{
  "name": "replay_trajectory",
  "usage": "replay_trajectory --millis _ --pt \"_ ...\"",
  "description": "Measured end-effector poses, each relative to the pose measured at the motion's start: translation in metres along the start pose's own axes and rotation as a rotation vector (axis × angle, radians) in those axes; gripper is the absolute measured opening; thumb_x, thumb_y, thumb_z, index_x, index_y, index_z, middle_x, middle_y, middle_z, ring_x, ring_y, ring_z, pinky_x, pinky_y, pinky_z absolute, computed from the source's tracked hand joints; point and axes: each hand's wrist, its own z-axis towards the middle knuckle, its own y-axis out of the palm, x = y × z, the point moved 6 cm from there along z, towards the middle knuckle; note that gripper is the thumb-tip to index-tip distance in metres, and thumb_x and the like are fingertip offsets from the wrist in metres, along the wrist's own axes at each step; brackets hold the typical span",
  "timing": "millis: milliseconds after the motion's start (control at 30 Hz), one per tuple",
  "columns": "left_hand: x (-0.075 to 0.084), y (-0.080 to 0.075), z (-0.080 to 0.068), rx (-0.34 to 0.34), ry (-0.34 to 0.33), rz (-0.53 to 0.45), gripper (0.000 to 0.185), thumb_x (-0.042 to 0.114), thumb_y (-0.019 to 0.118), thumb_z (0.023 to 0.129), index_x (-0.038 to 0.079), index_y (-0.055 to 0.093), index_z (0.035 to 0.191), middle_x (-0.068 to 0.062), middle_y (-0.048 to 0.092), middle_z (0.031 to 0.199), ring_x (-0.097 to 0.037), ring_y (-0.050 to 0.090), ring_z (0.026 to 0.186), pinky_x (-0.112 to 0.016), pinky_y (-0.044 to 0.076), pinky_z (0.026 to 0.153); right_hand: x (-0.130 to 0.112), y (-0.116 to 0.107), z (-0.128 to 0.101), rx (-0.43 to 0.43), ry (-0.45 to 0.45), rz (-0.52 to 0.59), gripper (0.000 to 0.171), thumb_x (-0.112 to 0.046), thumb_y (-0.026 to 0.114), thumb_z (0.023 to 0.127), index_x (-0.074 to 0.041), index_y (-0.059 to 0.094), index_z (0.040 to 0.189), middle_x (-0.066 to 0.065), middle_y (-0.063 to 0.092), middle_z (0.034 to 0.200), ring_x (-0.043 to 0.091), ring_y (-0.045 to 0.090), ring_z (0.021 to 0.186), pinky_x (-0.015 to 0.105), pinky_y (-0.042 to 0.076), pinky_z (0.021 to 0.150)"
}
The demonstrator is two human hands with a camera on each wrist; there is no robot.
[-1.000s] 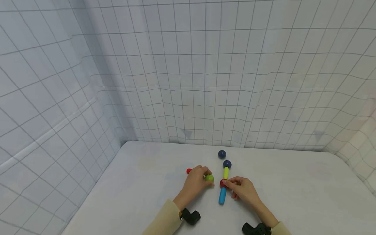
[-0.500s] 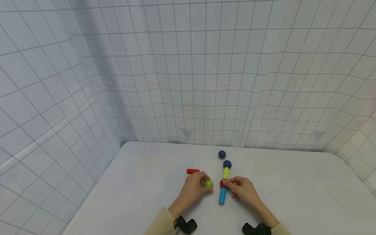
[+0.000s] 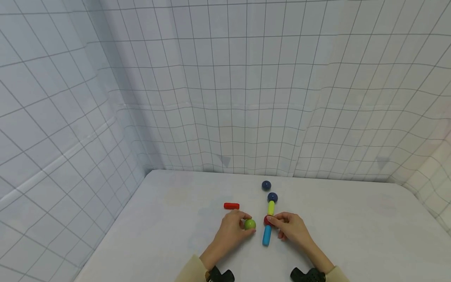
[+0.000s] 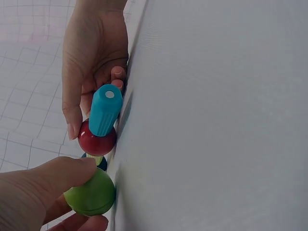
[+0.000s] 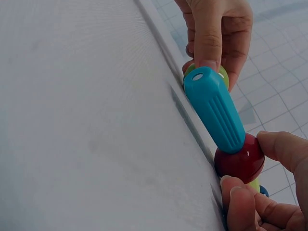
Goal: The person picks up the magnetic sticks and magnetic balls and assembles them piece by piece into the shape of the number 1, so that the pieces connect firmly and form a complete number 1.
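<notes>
My left hand [image 3: 230, 231] pinches a green ball [image 3: 250, 224] between thumb and fingers, just left of a straight chain of toy pieces. That chain runs from a dark blue ball [image 3: 272, 197] through a yellow rod [image 3: 271, 208] and a red ball [image 3: 267, 220] to a blue rod [image 3: 266, 235] at the near end. The red ball is pinched by my right hand [image 3: 292, 229]. In the right wrist view the blue rod [image 5: 214, 110] meets the red ball [image 5: 240, 159] and sticks out past it. A gap separates the green ball from the chain in the head view.
A loose red rod [image 3: 231, 205] lies beyond my left hand. Another dark blue ball [image 3: 266, 185] sits behind the chain, apart from it. Everything rests on a white table [image 3: 169, 223], with a white gridded curtain [image 3: 225, 98] hanging behind and at the sides.
My left hand has drawn the green ball nearer to me and slightly left, uncovering the whole red rod. My right hand and the chain have stayed in place.
</notes>
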Motion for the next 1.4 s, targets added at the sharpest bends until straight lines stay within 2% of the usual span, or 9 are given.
replay_trajectory --millis 233,467,600,733,867,1200,1400 --pt "-0.002 0.001 -0.005 -0.021 0.013 -0.013 0.031 0.031 0.078 0.073 0.013 0.068 0.096 0.010 0.055 0.081 -0.001 0.046 0.067 -0.023 0.037 0.069 0.000 0.000 -0.001 0.000 -0.003 0.008 0.036 -0.040 0.070 0.078 -0.006 0.068 0.091 0.001 0.058 0.060 0.013 0.050 0.041 0.025 0.041 0.042" --pt "-0.004 0.003 -0.008 -0.080 0.016 -0.142 0.031 0.027 0.078 0.073 0.014 0.061 0.095 0.007 0.061 0.087 -0.002 0.050 0.064 -0.017 0.041 0.059 0.000 0.000 -0.001 0.005 0.008 0.017 0.036 -0.040 0.071 0.078 -0.006 0.068 0.091 0.001 0.058 0.060 0.013 0.050 0.041 0.026 0.041 0.042" --pt "-0.002 0.004 -0.010 -0.102 0.061 -0.154 0.034 0.027 0.078 0.073 0.016 0.060 0.099 0.005 0.060 0.088 -0.002 0.049 0.064 -0.016 0.041 0.059 0.001 0.000 -0.001 -0.006 0.002 0.014 0.037 -0.040 0.070 0.079 -0.006 0.068 0.092 0.001 0.058 0.060 0.013 0.050 0.041 0.025 0.042 0.042" --pt "0.001 0.005 -0.013 -0.120 0.093 -0.141 0.034 0.031 0.077 0.072 0.018 0.064 0.101 0.006 0.054 0.084 -0.001 0.045 0.064 -0.016 0.039 0.060 0.001 0.001 -0.001 -0.012 -0.001 0.014 0.038 -0.041 0.070 0.079 -0.005 0.067 0.092 0.002 0.058 0.059 0.013 0.050 0.041 0.025 0.043 0.043" --pt "0.001 0.006 -0.016 -0.132 0.070 -0.152 0.034 0.032 0.077 0.073 0.019 0.067 0.103 0.008 0.048 0.083 -0.001 0.044 0.064 -0.015 0.039 0.060 0.000 0.001 -0.001 -0.010 0.003 0.011 0.039 -0.042 0.069 0.079 -0.005 0.067 0.092 0.002 0.058 0.059 0.013 0.050 0.042 0.025 0.043 0.043" --pt "0.001 0.005 -0.022 -0.172 0.035 -0.201 0.034 0.026 0.074 0.078 0.017 0.066 0.110 0.004 0.053 0.095 -0.001 0.047 0.066 -0.015 0.043 0.059 -0.001 0.001 -0.002 -0.004 0.008 0.006 0.039 -0.042 0.069 0.079 -0.006 0.068 0.092 0.001 0.057 0.057 0.013 0.050 0.041 0.025 0.043 0.043" --pt "0.001 0.005 -0.024 -0.218 0.033 -0.212 0.032 0.023 0.069 0.083 0.015 0.064 0.114 0.007 0.056 0.093 -0.001 0.048 0.068 -0.016 0.044 0.060 -0.001 0.000 -0.001 0.008 0.004 0.010 0.035 -0.039 0.070 0.079 -0.006 0.068 0.091 0.001 0.058 0.059 0.013 0.050 0.041 0.025 0.042 0.043"
